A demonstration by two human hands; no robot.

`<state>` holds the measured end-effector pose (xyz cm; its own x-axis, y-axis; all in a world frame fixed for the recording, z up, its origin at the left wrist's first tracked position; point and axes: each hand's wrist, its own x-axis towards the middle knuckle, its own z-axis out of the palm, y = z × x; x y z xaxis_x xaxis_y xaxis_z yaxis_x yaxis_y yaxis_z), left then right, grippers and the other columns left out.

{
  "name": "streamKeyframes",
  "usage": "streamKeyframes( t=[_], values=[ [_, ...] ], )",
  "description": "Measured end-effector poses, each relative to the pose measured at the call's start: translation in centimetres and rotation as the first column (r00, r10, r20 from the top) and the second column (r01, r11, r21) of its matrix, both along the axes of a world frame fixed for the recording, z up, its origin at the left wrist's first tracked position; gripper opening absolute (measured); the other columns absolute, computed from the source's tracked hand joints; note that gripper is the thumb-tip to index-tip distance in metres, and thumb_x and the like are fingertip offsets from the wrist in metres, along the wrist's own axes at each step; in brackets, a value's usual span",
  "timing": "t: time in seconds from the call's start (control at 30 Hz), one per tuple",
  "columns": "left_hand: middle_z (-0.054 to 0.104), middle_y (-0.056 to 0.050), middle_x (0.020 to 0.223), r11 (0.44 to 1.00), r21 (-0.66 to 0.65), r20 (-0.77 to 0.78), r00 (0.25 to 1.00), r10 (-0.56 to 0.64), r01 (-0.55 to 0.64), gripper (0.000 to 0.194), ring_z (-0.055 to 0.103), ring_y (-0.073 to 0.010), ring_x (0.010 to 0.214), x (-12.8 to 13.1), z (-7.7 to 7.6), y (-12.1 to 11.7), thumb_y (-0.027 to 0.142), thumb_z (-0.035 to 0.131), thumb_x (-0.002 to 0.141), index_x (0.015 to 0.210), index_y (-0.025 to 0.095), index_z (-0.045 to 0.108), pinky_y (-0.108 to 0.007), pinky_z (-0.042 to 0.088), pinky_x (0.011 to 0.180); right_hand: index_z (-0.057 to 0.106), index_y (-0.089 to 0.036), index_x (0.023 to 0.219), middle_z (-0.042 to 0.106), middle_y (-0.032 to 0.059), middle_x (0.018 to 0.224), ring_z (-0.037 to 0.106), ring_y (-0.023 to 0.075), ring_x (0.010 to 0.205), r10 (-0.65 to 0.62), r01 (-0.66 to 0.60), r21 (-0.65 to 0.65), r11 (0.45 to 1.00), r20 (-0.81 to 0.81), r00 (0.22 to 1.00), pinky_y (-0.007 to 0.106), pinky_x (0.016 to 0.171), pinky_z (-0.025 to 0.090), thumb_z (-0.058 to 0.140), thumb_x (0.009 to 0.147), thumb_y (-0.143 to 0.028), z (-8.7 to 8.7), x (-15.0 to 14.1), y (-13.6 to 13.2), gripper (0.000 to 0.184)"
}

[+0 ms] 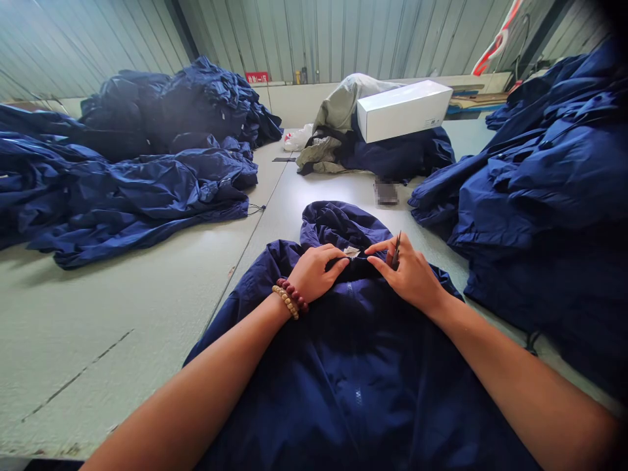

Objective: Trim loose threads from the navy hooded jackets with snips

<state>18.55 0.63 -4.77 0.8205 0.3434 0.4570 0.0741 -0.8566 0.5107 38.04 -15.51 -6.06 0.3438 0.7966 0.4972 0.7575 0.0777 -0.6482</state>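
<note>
A navy hooded jacket [343, 353] lies spread on the table in front of me, with its hood [338, 226] toward the far side. My left hand [316, 271], with two bead bracelets [289, 297] on its wrist, pinches the dark fabric at the collar. A small pale label [351, 251] shows inside the neck between my hands. My right hand [407, 275] grips a small dark pointed tool [396, 250] between thumb and fingers, tips upward, close to the collar. I cannot tell whether it is snips or tweezers.
Heaps of navy jackets lie at the left [132, 196] and right [540, 196], with another behind the left heap [181, 104]. A white box [405, 110] rests on a grey-green garment [333, 134] at the far end of the pale green table [98, 314].
</note>
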Motion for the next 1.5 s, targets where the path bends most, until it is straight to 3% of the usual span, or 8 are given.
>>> streamKeyframes(
  t=[0.23, 0.47, 0.6, 0.7, 0.83, 0.9, 1.1, 1.5],
  values=[
    [0.078, -0.004, 0.098, 0.989, -0.148, -0.012, 1.0, -0.006, 0.004, 0.024, 0.07, -0.0189, 0.088, 0.1, 0.4, -0.3, 0.038, 0.062, 0.105, 0.099, 0.02, 0.078, -0.032, 0.052, 0.085, 0.053, -0.027, 0.112, 0.08, 0.0026, 0.108, 0.065, 0.0193, 0.066, 0.017, -0.017, 0.005, 1.0, -0.016, 1.0, 0.039, 0.075, 0.053, 0.069, 0.103, -0.046, 0.0, -0.1, 0.1, 0.026],
    [0.077, -0.002, 0.096, 0.93, -0.366, -0.04, 0.999, -0.031, 0.014, 0.031, 0.07, -0.0196, 0.091, 0.0, 0.8, -1.0, 0.046, 0.06, 0.104, 0.098, 0.019, 0.076, -0.031, 0.053, 0.086, 0.051, -0.028, 0.106, 0.081, 0.0035, 0.103, 0.071, 0.0226, 0.073, 0.03, -0.03, 0.02, 0.999, 0.012, 0.999, 0.038, 0.077, 0.055, 0.067, 0.104, -0.044, 0.1, -0.2, 0.0, 0.023],
    [0.08, -0.002, 0.114, 0.916, -0.398, 0.013, 0.999, -0.045, 0.046, 0.032, 0.073, -0.0214, 0.108, 0.2, 0.8, -1.7, 0.047, 0.077, 0.095, 0.115, 0.023, 0.077, -0.032, 0.053, 0.101, 0.049, -0.027, 0.104, 0.08, 0.0035, 0.1, 0.071, 0.0219, 0.074, 0.039, -0.039, 0.033, 0.999, 0.02, 0.999, 0.037, 0.076, 0.054, 0.066, 0.105, -0.044, 0.1, -0.2, 0.1, 0.024],
    [0.082, -0.001, 0.107, 0.912, -0.41, 0.073, 0.996, 0.041, -0.007, 0.029, 0.075, -0.0203, 0.101, 0.5, 0.5, -2.4, 0.046, 0.083, 0.089, 0.106, 0.023, 0.081, -0.032, 0.054, 0.099, 0.05, -0.027, 0.107, 0.078, 0.0039, 0.102, 0.068, 0.0212, 0.072, -0.004, 0.003, 0.077, 0.997, 0.019, 1.0, 0.037, 0.073, 0.053, 0.064, 0.105, -0.049, 0.6, -0.6, -0.4, 0.026],
    [0.072, 0.003, 0.077, 0.905, -0.374, 0.081, 0.965, 0.25, -0.203, 0.024, 0.064, -0.0146, 0.072, 0.7, 0.5, -3.3, 0.044, 0.081, 0.088, 0.084, 0.021, 0.074, -0.028, 0.049, 0.072, 0.05, -0.027, 0.109, 0.073, 0.0088, 0.101, 0.068, 0.0251, 0.078, -0.208, 0.209, 0.239, 0.948, -0.027, 0.978, 0.042, 0.077, 0.052, 0.044, 0.113, -0.051, 2.4, -1.9, -1.8, 0.025],
    [0.064, 0.006, 0.069, 0.902, -0.347, 0.09, 0.948, 0.304, -0.256, 0.023, 0.057, -0.0123, 0.065, 0.8, 0.6, -3.6, 0.041, 0.079, 0.087, 0.08, 0.021, 0.07, -0.026, 0.043, 0.064, 0.051, -0.027, 0.108, 0.07, 0.0081, 0.091, 0.065, 0.0253, 0.073, -0.243, 0.248, 0.236, 0.939, -0.052, 0.969, 0.043, 0.073, 0.05, 0.035, 0.114, -0.051, 3.2, -2.7, -2.4, 0.03],
    [0.064, 0.006, 0.069, 0.908, -0.294, 0.132, 0.928, 0.348, -0.298, 0.019, 0.056, -0.0122, 0.064, 0.8, 0.7, -3.8, 0.036, 0.078, 0.086, 0.079, 0.022, 0.066, -0.027, 0.042, 0.064, 0.058, -0.025, 0.095, 0.062, 0.0005, 0.07, 0.058, 0.0196, 0.06, -0.11, 0.111, -0.028, 0.993, 0.033, 0.993, 0.034, 0.063, 0.038, 0.043, 0.112, -0.054, 3.5, -4.1, -2.1, 0.036],
    [0.064, 0.004, 0.07, 0.928, -0.101, 0.173, 0.912, 0.371, -0.358, 0.02, 0.058, -0.015, 0.068, 0.8, 0.6, -4.2, 0.027, 0.079, 0.085, 0.077, 0.023, 0.061, -0.03, 0.043, 0.066, 0.06, -0.024, 0.083, 0.067, 0.0039, 0.068, 0.062, 0.022, 0.06, -0.05, 0.087, -0.193, 0.977, 0.189, 0.981, 0.034, 0.063, 0.03, 0.048, 0.11, -0.053, 2.5, -4.6, -1.7, 0.041]
  ],
)
